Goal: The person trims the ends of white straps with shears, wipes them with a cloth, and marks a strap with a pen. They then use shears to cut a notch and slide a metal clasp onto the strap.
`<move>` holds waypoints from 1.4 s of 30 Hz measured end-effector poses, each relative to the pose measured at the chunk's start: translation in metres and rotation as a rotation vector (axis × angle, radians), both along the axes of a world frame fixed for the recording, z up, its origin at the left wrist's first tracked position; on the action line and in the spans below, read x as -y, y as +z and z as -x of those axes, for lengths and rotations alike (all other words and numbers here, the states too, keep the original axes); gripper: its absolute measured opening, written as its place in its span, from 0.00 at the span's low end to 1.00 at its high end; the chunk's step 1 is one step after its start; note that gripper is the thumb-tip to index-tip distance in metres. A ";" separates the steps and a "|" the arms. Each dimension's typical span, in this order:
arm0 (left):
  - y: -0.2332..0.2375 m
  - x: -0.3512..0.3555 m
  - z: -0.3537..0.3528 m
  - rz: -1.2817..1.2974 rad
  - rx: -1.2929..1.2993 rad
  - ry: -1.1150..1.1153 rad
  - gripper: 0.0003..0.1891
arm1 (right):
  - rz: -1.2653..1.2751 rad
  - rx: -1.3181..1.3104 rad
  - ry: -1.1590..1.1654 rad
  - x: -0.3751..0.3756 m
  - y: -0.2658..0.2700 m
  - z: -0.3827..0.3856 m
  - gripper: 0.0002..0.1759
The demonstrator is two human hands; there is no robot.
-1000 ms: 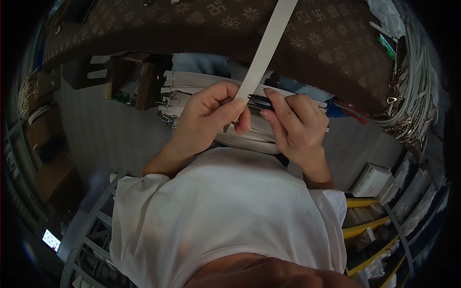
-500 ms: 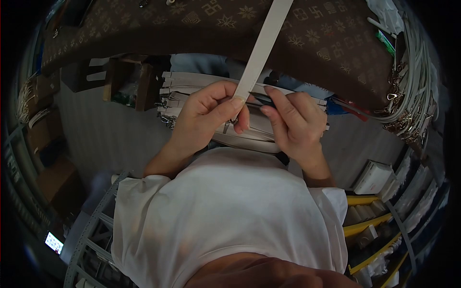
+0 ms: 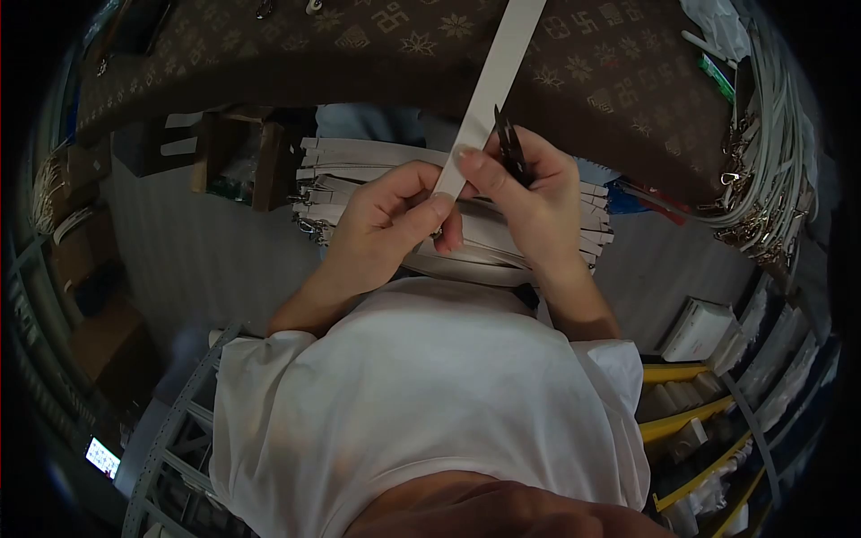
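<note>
A long cream strap (image 3: 502, 67) slants from the top of the view down to my hands. Closed around its lower end, with the thumb on top, is my left hand (image 3: 381, 220). A bit of metal hardware shows under those fingers, mostly hidden. My right hand (image 3: 547, 193) pinches the strap just above, thumb on its face. Tucked in the same hand, a small dark pointed tool like thread snips (image 3: 509, 143) points up and away. Below both hands, a stack of similar cream straps (image 3: 484, 255) with metal clasps lies across my lap.
A brown patterned cloth (image 3: 359, 63) covers the surface ahead. Many pale straps with metal clasps (image 3: 780, 170) hang at the right edge. An open box (image 3: 269, 161) stands at left, shelving (image 3: 170, 439) and yellow-edged racks (image 3: 686, 417) behind me.
My right hand has moved up and left onto the strap and now pinches it. The dark tool has swung from pointing at the strap to pointing upward. My left hand keeps its hold.
</note>
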State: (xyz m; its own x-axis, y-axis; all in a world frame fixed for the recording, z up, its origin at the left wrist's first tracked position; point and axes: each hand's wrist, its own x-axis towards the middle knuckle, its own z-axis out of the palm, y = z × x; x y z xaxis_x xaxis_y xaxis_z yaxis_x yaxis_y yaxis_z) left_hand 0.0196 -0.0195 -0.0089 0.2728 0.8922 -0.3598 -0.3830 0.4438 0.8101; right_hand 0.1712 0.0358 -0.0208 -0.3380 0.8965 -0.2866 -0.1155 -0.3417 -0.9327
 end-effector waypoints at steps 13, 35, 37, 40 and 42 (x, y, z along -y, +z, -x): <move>-0.004 0.019 0.006 -0.129 -0.132 -0.028 0.08 | 0.132 -0.224 -0.156 -0.043 0.009 0.014 0.04; -0.012 0.043 0.059 -0.310 -0.702 -0.356 0.05 | 0.011 -0.583 -0.376 -0.072 0.034 -0.026 0.07; -0.014 0.048 0.083 -0.319 -0.779 -0.343 0.05 | -0.085 -0.627 -0.405 -0.067 0.036 -0.053 0.10; -0.010 0.048 0.096 -0.329 -0.848 -0.286 0.06 | -0.195 -0.549 -0.385 -0.047 0.033 -0.091 0.09; -0.007 0.048 0.099 -0.334 -0.839 -0.242 0.07 | -0.186 -0.481 -0.464 -0.019 0.025 -0.115 0.07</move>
